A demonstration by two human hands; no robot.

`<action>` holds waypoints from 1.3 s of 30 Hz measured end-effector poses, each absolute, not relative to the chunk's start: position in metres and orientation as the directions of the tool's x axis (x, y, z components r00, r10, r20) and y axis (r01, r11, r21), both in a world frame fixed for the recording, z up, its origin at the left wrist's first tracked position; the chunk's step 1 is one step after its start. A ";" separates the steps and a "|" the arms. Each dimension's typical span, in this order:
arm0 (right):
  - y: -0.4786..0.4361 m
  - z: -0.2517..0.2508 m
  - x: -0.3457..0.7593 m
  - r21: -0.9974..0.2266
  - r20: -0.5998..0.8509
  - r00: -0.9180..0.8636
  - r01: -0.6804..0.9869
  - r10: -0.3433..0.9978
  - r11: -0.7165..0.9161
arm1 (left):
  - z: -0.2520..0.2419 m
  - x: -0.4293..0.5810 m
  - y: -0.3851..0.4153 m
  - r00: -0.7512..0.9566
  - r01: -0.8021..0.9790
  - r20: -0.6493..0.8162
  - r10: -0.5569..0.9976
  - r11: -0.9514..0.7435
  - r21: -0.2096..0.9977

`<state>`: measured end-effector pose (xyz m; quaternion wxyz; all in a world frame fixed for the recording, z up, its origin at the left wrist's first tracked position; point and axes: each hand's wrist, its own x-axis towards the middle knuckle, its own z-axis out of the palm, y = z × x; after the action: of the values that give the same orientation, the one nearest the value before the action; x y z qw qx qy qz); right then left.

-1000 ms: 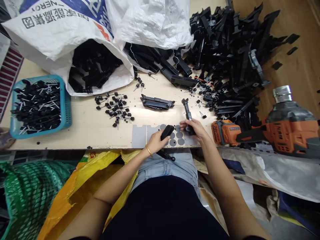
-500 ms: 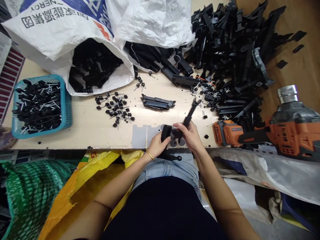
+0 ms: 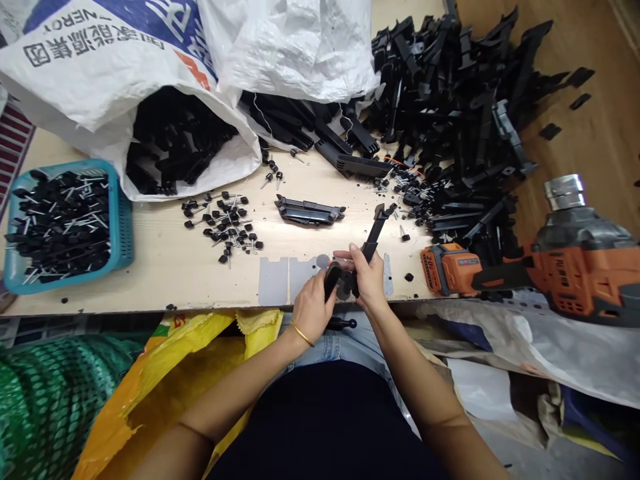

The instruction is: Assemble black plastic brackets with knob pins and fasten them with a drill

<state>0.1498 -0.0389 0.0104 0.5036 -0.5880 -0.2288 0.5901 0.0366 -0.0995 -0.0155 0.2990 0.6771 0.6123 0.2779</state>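
Note:
Near the table's front edge, my left hand (image 3: 311,305) is closed round a short black part (image 3: 331,281). My right hand (image 3: 369,275) grips a long black bracket (image 3: 376,230), which points up and away with its forked end at the top. The lower end of the bracket lies close beside the short part; whether they touch is unclear. Another black part (image 3: 342,323) with a ball-shaped end lies low over my lap. A black assembled piece (image 3: 310,211) rests on the table beyond my hands, with black knobs with metal pins (image 3: 227,223) to its left.
A blue basket (image 3: 126,230) of knobs stands at the left. White sacks (image 3: 295,50) lie at the back, one open on black parts. A heap of black brackets (image 3: 450,113) fills the back right. An orange power tool (image 3: 575,267) lies at the right.
My two hands have come closer together, with the short part now turned beside the bracket's lower end. The whole view has shifted slightly.

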 end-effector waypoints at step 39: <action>-0.042 0.026 0.153 -0.887 -0.377 -0.126 -0.234 0.917 -0.397 | 0.006 0.025 -0.104 0.231 0.621 -0.030 0.973 -0.123 0.774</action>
<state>0.1530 -0.0416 0.0260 0.4306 -0.5015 -0.3407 0.6686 0.0247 -0.1041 0.0059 0.3448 0.7047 0.5652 0.2551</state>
